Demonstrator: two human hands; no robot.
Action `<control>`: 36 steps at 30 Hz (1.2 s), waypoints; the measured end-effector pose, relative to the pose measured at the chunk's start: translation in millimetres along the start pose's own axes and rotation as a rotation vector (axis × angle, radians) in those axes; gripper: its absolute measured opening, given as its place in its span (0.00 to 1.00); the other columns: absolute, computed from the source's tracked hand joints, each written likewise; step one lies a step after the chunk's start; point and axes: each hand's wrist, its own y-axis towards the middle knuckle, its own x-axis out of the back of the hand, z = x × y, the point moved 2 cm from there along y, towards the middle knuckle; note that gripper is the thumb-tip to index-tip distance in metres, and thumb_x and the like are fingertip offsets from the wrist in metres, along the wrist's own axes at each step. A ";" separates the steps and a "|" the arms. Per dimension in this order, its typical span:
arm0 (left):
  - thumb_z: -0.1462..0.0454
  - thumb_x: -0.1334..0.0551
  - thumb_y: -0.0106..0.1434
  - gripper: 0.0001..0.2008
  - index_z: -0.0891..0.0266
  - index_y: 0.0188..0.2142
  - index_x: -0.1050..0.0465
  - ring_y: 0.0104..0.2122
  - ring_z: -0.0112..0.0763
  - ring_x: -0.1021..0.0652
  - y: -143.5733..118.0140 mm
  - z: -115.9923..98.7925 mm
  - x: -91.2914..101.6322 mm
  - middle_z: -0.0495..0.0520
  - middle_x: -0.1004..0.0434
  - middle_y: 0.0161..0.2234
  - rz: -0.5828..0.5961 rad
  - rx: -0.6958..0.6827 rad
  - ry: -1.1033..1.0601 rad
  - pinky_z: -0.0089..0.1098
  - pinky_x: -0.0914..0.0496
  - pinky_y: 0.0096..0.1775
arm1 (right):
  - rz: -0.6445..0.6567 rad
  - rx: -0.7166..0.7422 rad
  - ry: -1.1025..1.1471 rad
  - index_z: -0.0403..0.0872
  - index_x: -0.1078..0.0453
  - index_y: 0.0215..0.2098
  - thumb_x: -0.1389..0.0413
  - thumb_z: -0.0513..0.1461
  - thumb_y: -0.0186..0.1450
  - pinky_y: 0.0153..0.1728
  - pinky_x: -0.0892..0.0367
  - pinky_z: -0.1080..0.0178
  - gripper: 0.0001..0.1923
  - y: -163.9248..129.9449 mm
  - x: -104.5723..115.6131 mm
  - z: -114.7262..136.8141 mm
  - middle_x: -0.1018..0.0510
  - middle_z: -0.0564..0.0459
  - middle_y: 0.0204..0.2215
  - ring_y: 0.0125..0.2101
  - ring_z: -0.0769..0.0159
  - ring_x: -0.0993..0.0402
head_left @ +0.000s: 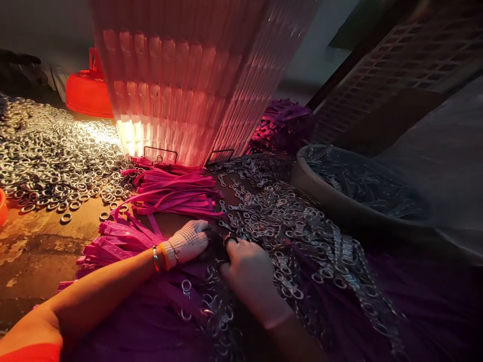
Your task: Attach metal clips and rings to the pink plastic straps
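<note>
Magenta straps (177,193) lie just left of the clip heap (287,221). At its near edge the gloved left hand (188,241) and bare right hand (249,274) meet over something dark; I cannot tell either grip's closure. Best to work one clip free, slowly.

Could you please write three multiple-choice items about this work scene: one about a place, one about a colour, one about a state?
1. Where does the heap of loose metal rings lie?
A. left of the straps
B. inside the basin
C. on the red lid

2. What colour are the straps?
A. green
B. pink
C. white

3. What covers the left hand?
A. nothing
B. a knitted glove
C. a plastic bag

Answers: 1 A, the rings spread over the table's left side. 2 B, the bundles look bright pink under the lamp. 3 B, a dotted white glove covers it, while the right hand is bare.
</note>
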 end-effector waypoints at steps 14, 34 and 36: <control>0.54 0.40 0.59 0.14 0.63 0.27 0.33 0.10 0.19 0.42 7.5 -9.2 57.3 0.43 0.39 0.13 -0.293 0.106 -0.252 0.22 0.48 0.14 | 0.095 -0.164 0.200 0.45 0.24 0.32 0.50 0.38 0.61 0.33 0.40 0.66 0.12 87.3 -30.6 -38.9 0.21 0.49 0.30 0.30 0.65 0.33; 0.63 0.40 0.59 0.15 0.68 0.43 0.22 0.18 0.24 0.32 -8.4 -24.7 37.0 0.50 0.27 0.22 0.066 -0.127 -0.015 0.26 0.38 0.21 | -0.173 0.651 -0.013 0.42 0.27 0.44 0.54 0.24 0.52 0.56 0.36 0.48 0.25 3.1 7.5 2.8 0.29 0.41 0.55 0.55 0.55 0.36; 0.65 0.41 0.58 0.13 0.68 0.39 0.22 0.16 0.24 0.34 -14.8 -31.5 34.0 0.48 0.32 0.18 0.160 -0.089 -0.029 0.26 0.41 0.18 | -0.200 0.618 0.013 0.42 0.29 0.49 0.54 0.24 0.52 0.54 0.34 0.48 0.29 -0.1 12.0 5.8 0.28 0.42 0.54 0.54 0.56 0.34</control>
